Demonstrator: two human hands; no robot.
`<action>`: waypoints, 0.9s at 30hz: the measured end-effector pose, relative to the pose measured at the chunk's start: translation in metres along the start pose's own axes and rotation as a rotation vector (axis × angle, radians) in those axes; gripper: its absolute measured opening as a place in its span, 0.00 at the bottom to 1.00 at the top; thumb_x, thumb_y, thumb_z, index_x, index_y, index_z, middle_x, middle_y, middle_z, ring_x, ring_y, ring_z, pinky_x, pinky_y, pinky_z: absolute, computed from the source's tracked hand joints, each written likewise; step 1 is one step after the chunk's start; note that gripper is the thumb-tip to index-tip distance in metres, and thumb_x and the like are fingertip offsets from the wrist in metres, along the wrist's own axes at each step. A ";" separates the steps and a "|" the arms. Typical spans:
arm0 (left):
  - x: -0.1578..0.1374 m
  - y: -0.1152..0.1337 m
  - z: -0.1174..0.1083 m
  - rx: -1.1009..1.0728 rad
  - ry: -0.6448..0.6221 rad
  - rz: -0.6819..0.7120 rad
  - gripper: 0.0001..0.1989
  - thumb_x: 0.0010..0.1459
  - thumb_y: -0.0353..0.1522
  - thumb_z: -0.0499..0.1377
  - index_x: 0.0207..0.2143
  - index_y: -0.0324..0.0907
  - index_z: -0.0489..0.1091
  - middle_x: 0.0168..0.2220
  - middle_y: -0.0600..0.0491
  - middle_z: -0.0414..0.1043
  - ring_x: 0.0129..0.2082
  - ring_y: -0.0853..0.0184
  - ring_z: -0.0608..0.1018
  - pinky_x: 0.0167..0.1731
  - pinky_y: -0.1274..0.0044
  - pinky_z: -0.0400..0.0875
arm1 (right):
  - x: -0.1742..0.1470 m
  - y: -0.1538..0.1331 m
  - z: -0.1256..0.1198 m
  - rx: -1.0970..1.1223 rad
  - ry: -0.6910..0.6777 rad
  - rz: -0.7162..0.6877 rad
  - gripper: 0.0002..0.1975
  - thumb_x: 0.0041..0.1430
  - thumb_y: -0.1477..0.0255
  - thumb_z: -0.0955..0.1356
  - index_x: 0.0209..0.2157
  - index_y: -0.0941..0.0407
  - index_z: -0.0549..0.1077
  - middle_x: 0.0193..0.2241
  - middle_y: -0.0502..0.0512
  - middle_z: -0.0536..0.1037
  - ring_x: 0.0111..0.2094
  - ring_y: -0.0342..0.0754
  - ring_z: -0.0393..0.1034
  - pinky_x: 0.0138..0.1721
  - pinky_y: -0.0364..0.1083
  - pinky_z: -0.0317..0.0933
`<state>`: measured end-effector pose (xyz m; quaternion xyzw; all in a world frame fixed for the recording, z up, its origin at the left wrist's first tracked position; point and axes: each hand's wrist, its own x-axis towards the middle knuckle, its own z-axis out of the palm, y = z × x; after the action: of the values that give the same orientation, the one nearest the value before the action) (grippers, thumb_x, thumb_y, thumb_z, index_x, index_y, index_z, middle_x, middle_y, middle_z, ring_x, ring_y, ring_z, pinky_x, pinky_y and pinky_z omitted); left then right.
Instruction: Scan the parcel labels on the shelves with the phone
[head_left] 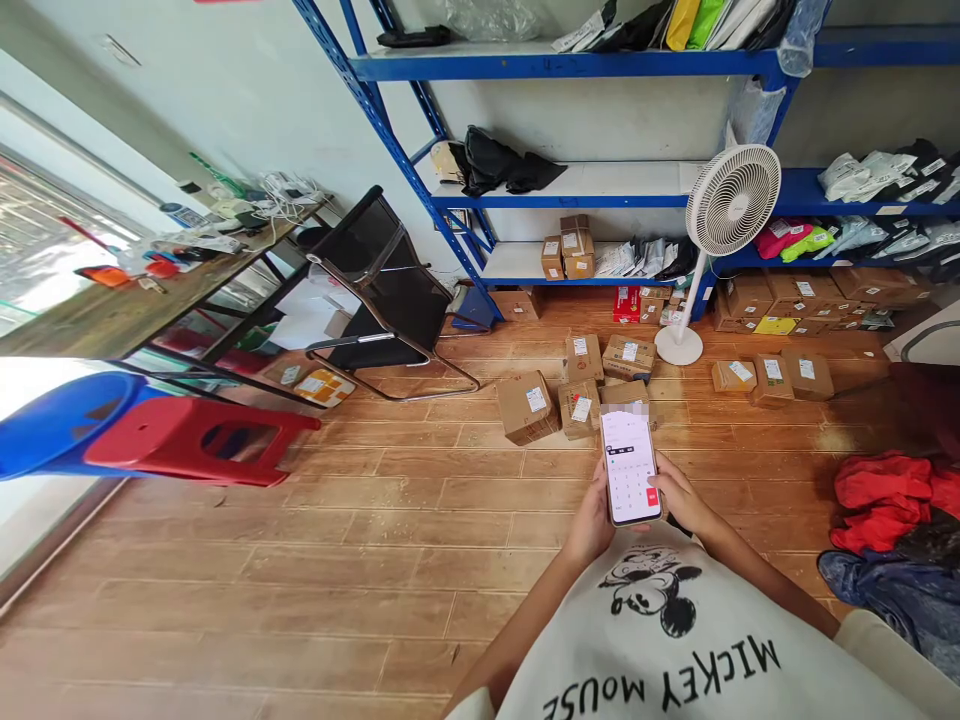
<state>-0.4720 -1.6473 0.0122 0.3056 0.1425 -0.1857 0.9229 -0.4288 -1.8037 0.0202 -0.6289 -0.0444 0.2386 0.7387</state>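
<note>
A smartphone [628,460] with a lit, mostly white screen is held upright in front of my body. My left hand [592,515] grips its left edge, with the fingers partly hidden behind it. On the other side, my right hand [681,492] holds the right edge, its thumb over the lower right of the screen near a red button. The screen's top is blurred, and its small text cannot be read. Just beyond the phone, several cardboard boxes [527,407] with white labels are grouped on the floor.
Blue shelving [577,65] with parcels lines the wall, a white fan [733,200] before it. More boxes [771,380] stand right of the fan. To the left are a black chair [390,285], a wooden table [150,305] and a red stool [202,438]. Clothes [889,495] lie at right.
</note>
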 end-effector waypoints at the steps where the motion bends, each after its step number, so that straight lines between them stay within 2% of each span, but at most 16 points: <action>1: -0.001 0.001 0.001 0.009 -0.011 0.000 0.37 0.61 0.44 0.63 0.69 0.54 0.55 0.64 0.48 0.68 0.55 0.50 0.76 0.35 0.68 0.83 | 0.000 0.000 0.000 0.001 -0.002 0.000 0.17 0.51 0.67 0.65 0.43 0.52 0.77 0.34 0.50 0.82 0.34 0.53 0.73 0.37 0.48 0.66; 9: -0.003 0.002 0.003 0.015 -0.050 -0.001 0.40 0.54 0.37 0.64 0.68 0.56 0.56 0.64 0.51 0.67 0.55 0.48 0.75 0.40 0.61 0.82 | 0.000 0.004 -0.001 0.025 0.019 -0.002 0.17 0.52 0.66 0.66 0.44 0.53 0.77 0.38 0.53 0.82 0.38 0.55 0.74 0.41 0.50 0.67; 16: -0.003 0.002 0.002 0.067 -0.039 -0.026 0.42 0.51 0.41 0.65 0.68 0.56 0.56 0.63 0.48 0.68 0.52 0.48 0.76 0.34 0.64 0.82 | -0.002 0.003 0.004 0.055 0.066 -0.004 0.14 0.51 0.63 0.68 0.39 0.53 0.76 0.34 0.53 0.82 0.34 0.53 0.74 0.35 0.49 0.67; 20: -0.003 -0.001 0.003 0.123 -0.014 0.000 0.41 0.51 0.39 0.64 0.68 0.56 0.57 0.64 0.49 0.65 0.53 0.49 0.75 0.38 0.63 0.82 | 0.001 0.007 0.012 0.043 0.162 0.006 0.16 0.54 0.58 0.71 0.39 0.54 0.75 0.32 0.52 0.81 0.29 0.50 0.72 0.31 0.47 0.66; 23: -0.003 -0.003 0.008 0.187 0.000 0.022 0.42 0.50 0.39 0.65 0.67 0.54 0.59 0.65 0.49 0.64 0.54 0.49 0.74 0.42 0.63 0.80 | 0.003 0.010 0.015 0.030 0.232 0.015 0.17 0.52 0.58 0.74 0.39 0.54 0.74 0.32 0.52 0.80 0.29 0.50 0.71 0.30 0.46 0.65; 27: -0.004 -0.002 0.013 0.199 0.002 0.011 0.43 0.48 0.40 0.65 0.67 0.55 0.59 0.66 0.51 0.63 0.54 0.48 0.74 0.43 0.62 0.79 | 0.000 0.008 0.012 0.043 0.214 0.018 0.16 0.53 0.59 0.71 0.39 0.54 0.75 0.30 0.52 0.80 0.28 0.51 0.72 0.29 0.47 0.64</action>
<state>-0.4748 -1.6559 0.0223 0.3967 0.1226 -0.1935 0.8889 -0.4356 -1.7925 0.0149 -0.6351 0.0454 0.1776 0.7503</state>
